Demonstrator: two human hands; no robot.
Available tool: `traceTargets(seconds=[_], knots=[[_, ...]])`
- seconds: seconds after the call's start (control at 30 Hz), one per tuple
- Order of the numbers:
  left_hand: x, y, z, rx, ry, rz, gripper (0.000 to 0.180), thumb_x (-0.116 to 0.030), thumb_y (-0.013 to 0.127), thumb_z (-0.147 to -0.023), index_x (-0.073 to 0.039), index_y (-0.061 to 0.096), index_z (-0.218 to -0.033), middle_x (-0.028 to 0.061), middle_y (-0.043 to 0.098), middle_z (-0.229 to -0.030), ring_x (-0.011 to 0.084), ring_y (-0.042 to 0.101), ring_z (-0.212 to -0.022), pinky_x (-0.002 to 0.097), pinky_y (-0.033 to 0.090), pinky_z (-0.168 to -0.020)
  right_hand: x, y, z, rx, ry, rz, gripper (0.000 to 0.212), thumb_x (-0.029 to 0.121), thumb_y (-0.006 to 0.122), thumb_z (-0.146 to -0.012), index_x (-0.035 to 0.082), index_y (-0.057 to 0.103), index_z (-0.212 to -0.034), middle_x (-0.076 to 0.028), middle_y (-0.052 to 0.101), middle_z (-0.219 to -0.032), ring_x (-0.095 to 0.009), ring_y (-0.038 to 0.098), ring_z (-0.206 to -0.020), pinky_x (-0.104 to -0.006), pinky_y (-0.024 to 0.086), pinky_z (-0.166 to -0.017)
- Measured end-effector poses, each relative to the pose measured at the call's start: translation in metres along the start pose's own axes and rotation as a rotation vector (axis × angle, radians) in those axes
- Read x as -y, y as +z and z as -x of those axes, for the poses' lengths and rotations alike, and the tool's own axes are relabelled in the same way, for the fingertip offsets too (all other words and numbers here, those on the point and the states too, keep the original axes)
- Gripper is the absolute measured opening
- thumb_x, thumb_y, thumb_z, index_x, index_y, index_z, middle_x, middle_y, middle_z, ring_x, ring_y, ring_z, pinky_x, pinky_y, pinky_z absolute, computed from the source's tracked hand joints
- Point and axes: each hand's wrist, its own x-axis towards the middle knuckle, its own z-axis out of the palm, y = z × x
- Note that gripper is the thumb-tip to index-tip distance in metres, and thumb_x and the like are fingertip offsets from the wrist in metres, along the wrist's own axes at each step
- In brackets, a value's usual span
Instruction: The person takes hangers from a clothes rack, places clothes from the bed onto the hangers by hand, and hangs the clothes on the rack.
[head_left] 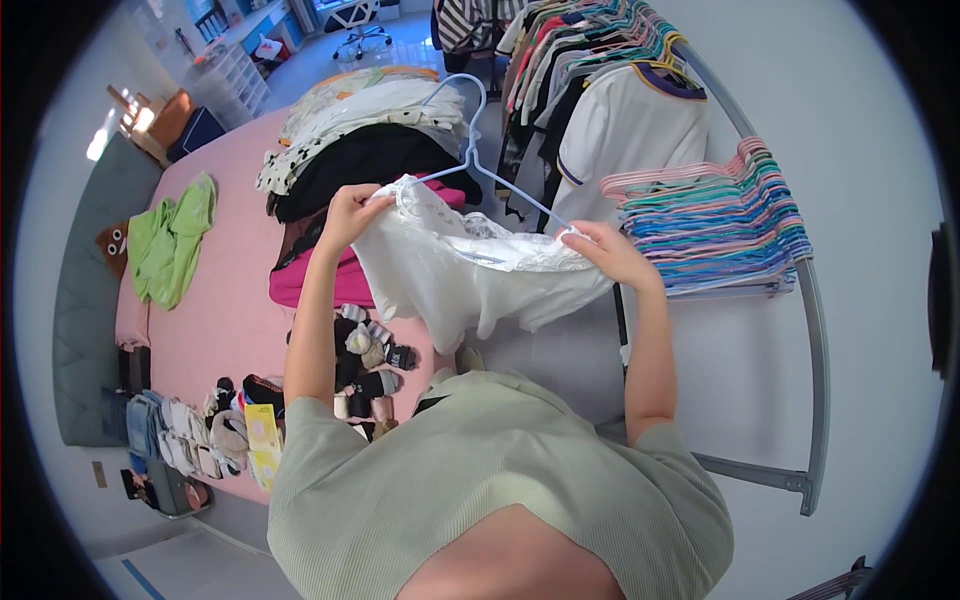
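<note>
A white lace-trimmed top [480, 280] hangs spread in front of me on a light blue hanger [473, 150], whose hook points up and away. My left hand [357, 212] pinches the top's left shoulder near one end of the hanger. At the other end, my right hand [607, 252] grips the right shoulder, thumb and fingers closed on the cloth. Part of the hanger's lower bar is hidden inside the garment. Beyond the top, a pile of folded clothes [350, 165] in white, black and magenta lies on the pink bed.
On the right stands a grey metal rack [822, 380] with many bare coloured hangers [710, 225] and a row of hung clothes, a white shirt [635, 125] nearest. A green garment [172, 240], rolled socks [370, 360] and small folded items lie on the pink bed [225, 310].
</note>
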Motion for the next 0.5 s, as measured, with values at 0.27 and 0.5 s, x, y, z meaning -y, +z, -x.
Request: traceTargets(seconds=[0.27, 0.5], knots=[[0.018, 0.015, -0.057, 0.177, 0.015, 0.082, 0.019, -0.019, 0.061, -0.077, 0.000, 0.062, -0.078, 0.0087, 0.054, -0.059, 0.0098, 0.047, -0.054, 0.0258, 0.039, -0.054, 0.012, -0.011, -0.016, 0.058, 0.045, -0.135, 0.027, 0.024, 0.041, -0.092, 0.002, 0.053, -0.099, -0.002, 0.052, -0.086, -0.008, 0.046, -0.086, -0.0218, 0.035, -0.081], [0.021, 0.032, -0.112, 0.196, 0.312, -0.104, 0.014, -0.014, 0.064, -0.073, -0.002, 0.062, -0.080, 0.0071, 0.055, -0.071, 0.0207, 0.053, -0.071, 0.0272, 0.041, -0.061, 0.010, -0.003, -0.018, 0.108, 0.065, -0.697, 0.014, 0.019, 0.048, -0.086, 0.006, 0.050, -0.090, 0.001, 0.047, -0.086, -0.006, 0.043, -0.084, -0.0213, 0.034, -0.078]])
